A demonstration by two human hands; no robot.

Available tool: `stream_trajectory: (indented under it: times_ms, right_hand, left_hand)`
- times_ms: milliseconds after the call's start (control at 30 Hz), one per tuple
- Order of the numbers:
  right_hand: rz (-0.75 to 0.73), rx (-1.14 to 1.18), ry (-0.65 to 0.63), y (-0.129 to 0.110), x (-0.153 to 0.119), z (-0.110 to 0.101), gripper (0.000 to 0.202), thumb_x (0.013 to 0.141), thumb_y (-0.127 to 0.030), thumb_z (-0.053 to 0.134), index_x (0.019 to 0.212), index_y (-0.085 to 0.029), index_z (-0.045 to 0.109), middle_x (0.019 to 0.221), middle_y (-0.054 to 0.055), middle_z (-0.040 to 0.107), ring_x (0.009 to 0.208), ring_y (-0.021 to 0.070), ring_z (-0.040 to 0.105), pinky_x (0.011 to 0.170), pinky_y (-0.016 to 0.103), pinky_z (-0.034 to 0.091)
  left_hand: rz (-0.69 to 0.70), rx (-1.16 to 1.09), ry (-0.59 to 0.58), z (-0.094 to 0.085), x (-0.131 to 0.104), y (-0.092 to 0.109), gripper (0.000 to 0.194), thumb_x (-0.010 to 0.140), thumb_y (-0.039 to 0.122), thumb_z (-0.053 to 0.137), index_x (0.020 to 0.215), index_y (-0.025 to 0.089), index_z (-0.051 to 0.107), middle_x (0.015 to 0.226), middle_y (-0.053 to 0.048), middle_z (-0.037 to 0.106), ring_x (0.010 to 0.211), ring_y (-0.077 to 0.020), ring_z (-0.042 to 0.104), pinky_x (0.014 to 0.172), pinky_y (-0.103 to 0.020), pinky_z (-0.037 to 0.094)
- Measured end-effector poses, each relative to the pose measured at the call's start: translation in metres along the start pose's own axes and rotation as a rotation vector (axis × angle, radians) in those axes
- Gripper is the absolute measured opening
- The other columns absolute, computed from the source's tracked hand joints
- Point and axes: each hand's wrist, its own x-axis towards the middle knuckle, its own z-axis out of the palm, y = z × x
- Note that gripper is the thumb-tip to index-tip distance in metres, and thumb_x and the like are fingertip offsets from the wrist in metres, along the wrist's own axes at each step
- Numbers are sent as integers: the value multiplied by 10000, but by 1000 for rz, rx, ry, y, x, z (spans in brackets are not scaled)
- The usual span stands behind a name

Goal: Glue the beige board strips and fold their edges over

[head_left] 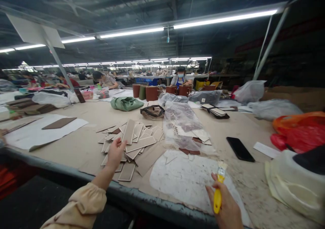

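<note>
My left hand (115, 154) reaches over the heap of pieces and pinches the lower end of a flat grey-brown rectangular piece (129, 131), which tilts up off the heap. Beneath it lies a loose heap of similar flat pieces (142, 143), many with pale edges. My right hand (227, 205) grips a paintbrush (217, 195) by its yellow handle, with the pale bristles pointing up and away from me. Under the brush, a stained white sheet (177, 171) lies on the table. A clear plastic bag (181, 122) with brown and white pieces sits just beyond that sheet.
A black phone (240, 149) lies right of the sheet, near a cut-open white plastic jug (299, 185) and a red and orange bag (297, 131). A brown panel (59, 123) rests on white paper at left. The table edge (76, 175) runs close before me; people sit farther back.
</note>
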Motion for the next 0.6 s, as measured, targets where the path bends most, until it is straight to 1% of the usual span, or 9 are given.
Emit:
stream_trajectory:
  times_ms: [33,67,167,233,300,367,433,600]
  right_hand:
    - [1,5,6,-2,1,-1,231,924,-459,444,907,-229,470,1229,148,622,1019,257,663,819,376,568]
    - [0,8,10,-3,2,-2,232,923,-458,448,916,-227,469,1223,154,622,1032,261,656,833,385,563]
    - [-17,9,10,-6,5,-5,236,923,-456,449,934,-222,468,1225,163,615,1083,273,630,852,401,554]
    - [-27,11,5,-8,6,-7,234,924,-453,446,936,-221,471,1227,162,614,1099,272,621,857,397,554]
    - [-28,10,3,-9,6,-9,225,924,-447,448,928,-224,478,1220,149,624,1083,261,632,858,384,556]
    - [-16,0,-4,-10,6,-11,217,919,-446,458,919,-230,487,1225,126,628,1051,249,650,855,373,559]
    - [-5,-9,4,-11,6,-13,226,913,-457,466,914,-232,494,1233,112,628,1020,247,664,848,372,563]
    - [-7,-19,28,-15,1,-17,238,906,-472,474,896,-236,502,1204,98,651,981,254,680,799,356,581]
  left_hand:
    - [54,67,-16,3,-5,-4,543,761,505,567,1151,131,517,1096,-111,575,1020,-253,566,826,-368,490]
    - [109,136,-62,8,-13,-8,503,754,474,581,1133,146,542,1100,-105,576,1034,-262,558,845,-379,484]
    - [252,342,-268,28,-46,-16,320,722,329,634,1013,195,622,1089,-76,602,1063,-256,545,946,-384,437]
    - [314,475,-366,39,-66,-17,281,694,251,662,969,198,635,1113,-78,596,1107,-260,514,1017,-388,373]
    - [348,600,-425,47,-79,-16,260,695,230,668,948,188,631,1125,-91,581,1125,-271,488,1036,-399,339]
    - [365,708,-461,50,-83,-13,235,727,230,645,955,182,618,1122,-96,570,1121,-269,479,1028,-400,336]
    - [375,791,-480,50,-81,-11,236,755,219,609,988,179,604,1123,-96,564,1110,-260,479,1016,-388,340]
    - [399,889,-481,48,-78,-10,257,765,198,564,1017,165,597,1098,-107,563,1075,-261,487,969,-370,364]
